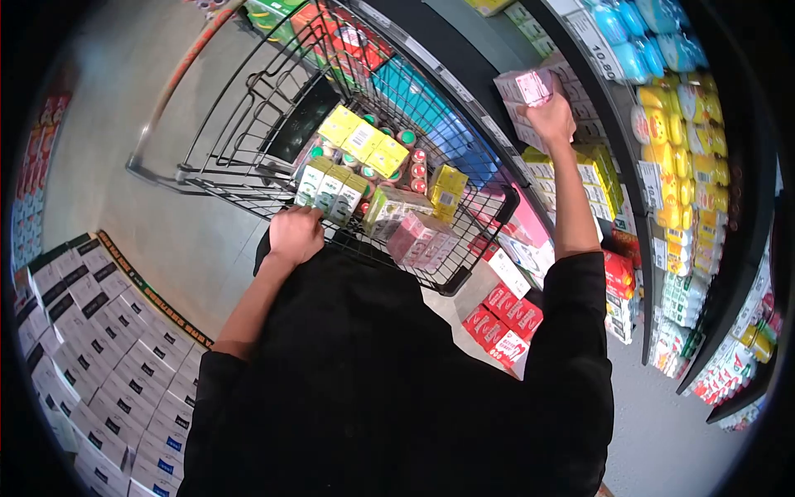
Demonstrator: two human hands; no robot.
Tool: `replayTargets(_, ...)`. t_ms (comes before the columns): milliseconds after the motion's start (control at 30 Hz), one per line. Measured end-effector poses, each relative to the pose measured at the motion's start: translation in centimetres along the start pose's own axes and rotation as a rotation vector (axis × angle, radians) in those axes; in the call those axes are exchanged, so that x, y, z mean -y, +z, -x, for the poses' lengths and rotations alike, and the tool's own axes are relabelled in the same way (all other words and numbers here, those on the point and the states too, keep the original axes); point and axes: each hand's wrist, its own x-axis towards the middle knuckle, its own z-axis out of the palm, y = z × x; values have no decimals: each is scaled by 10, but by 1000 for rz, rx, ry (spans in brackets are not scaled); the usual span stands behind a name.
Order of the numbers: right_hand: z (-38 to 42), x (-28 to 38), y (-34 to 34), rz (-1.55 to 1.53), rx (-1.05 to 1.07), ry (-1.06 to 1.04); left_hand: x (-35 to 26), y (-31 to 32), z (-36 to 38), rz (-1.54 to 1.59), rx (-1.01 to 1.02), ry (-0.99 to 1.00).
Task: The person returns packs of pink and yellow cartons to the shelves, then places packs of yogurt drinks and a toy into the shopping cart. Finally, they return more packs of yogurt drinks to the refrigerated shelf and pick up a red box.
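Observation:
My right hand reaches to the shelf on the right, its fingers round a small pink-and-white pack in front of similar pale pink packs. Below it on the shelf are yellow-green cartons. My left hand rests with curled fingers at the near edge of the wire shopping cart, beside green-and-white cartons. Inside the cart lie yellow packs, small bottles with red and green caps, a green-and-white multipack and a pink multipack.
Stacked white boxes stand at the lower left. Red boxes sit on the floor beyond the cart's near right corner. Shelving with yellow bottles and blue bottles runs along the right. Large cartons line the cart's far side.

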Motion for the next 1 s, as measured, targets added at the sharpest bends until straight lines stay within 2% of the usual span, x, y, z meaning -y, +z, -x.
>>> replayTargets(33,-9,-6,8,31,75,-14,0,0,-1,-13,27,-12)
replayTargets(133,-11,-14,21,70,102,-68,0,1,-2,-31,65,-24)
replayTargets(200,-10,-19,31,84,115,-32,-2,-1,-2,-28,63,-24)
replayTargets(267,-10,-33,46,96,138,-143,-5,-2,-2,-25,56,-26)
replayTargets(333,-12,-44,54,79,159,-104,-4,-3,-4,-28,47,-26)
replayTargets(400,-31,-80,75,-130,200,-144,-5,-1,-3,-16,10,-31)
replayTargets(433,-28,-68,65,-194,242,-176,-6,0,-3,-17,26,-20)
replayTargets(667,-38,-62,67,-89,403,-11,-6,0,-5,-39,7,-30)
replayTargets(733,-26,-50,64,156,295,54,-7,1,-5,-52,14,-25)
replayTargets(800,-14,-53,78,154,249,17,-6,1,-5,-43,0,-18)
replayTargets(867,9,-45,91,100,-114,-132,-5,2,-5,-44,4,-19)
replayTargets(900,23,-51,108,89,-319,-317,-5,2,-5,-41,6,-24)
replayTargets(967,72,-22,105,93,-408,-290,-6,1,-6,-46,21,-38)
replayTargets(1000,91,-21,112,-43,-342,-301,-6,0,-5,-50,41,-50)
